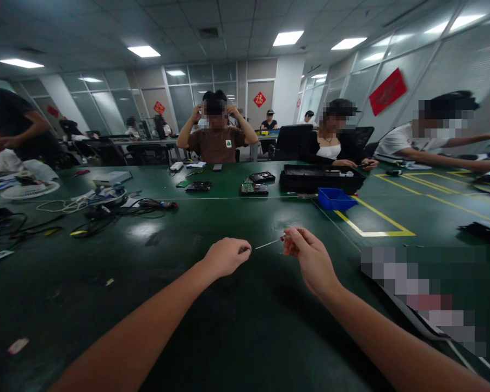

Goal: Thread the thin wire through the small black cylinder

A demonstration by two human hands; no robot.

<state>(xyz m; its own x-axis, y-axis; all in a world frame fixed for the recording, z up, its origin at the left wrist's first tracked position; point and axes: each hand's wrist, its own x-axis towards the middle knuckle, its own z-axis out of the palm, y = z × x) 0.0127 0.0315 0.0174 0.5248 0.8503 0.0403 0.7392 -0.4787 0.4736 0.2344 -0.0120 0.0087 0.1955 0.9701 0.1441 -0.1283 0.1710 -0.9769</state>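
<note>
Above a green surface (pixel 228 337), the right hand (pixel 315 261) holds a slim screwdriver (pixel 268 244) near its red end, fingers bunched around it, its shaft aimed at the left hand (pixel 227 257). The left fingers are drawn narrow on a small dark item (pixel 244 250), too small to identify. The tip sits just beside those fingers, so a slip of the light grip or a sudden push could jab them. A loosened left pinch could drop the item, its dark tone hard to spot against the surface. A blue bin (pixel 335 200) and drives (pixel 255 189) lie beyond both hands, where an overlong reach could knock them.
</note>
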